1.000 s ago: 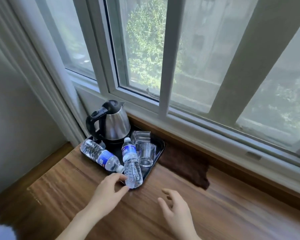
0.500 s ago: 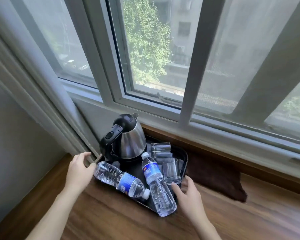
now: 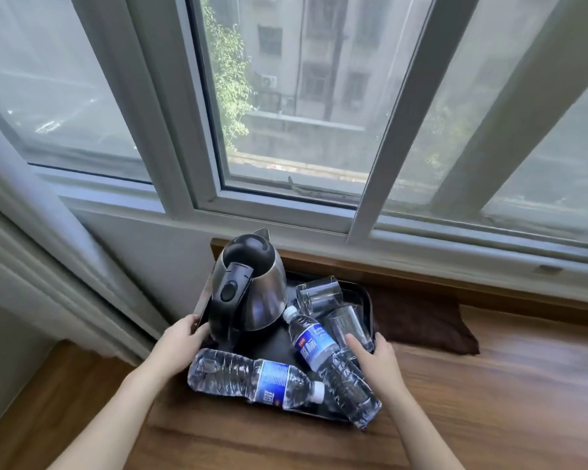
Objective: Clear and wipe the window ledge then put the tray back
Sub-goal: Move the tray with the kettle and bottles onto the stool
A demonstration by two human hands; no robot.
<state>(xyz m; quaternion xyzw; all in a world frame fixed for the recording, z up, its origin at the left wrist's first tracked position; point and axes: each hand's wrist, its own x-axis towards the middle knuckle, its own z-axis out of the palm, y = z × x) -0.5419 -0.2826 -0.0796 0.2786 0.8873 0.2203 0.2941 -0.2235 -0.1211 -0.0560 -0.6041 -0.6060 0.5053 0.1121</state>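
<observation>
A black tray (image 3: 367, 293) sits on the wooden window ledge (image 3: 489, 395), close under the window. On it stand a steel kettle (image 3: 252, 286) with a black handle and two clear glasses (image 3: 348, 325). Two water bottles (image 3: 252, 379) lie on the tray, one across its near edge, the other pointing toward the kettle. My left hand (image 3: 180, 337) grips the tray's left rim beside the kettle. My right hand (image 3: 375, 357) grips the tray's right rim next to the nearer glass.
A dark brown cloth (image 3: 421, 322) lies on the ledge just right of the tray, against the window base. The window frame (image 3: 286, 218) rises right behind the kettle. A wall and curtain (image 3: 31, 266) close off the left side.
Both hands went from the ledge in front of the tray to its two sides and took hold of the rims. The view has come closer to the tray.
</observation>
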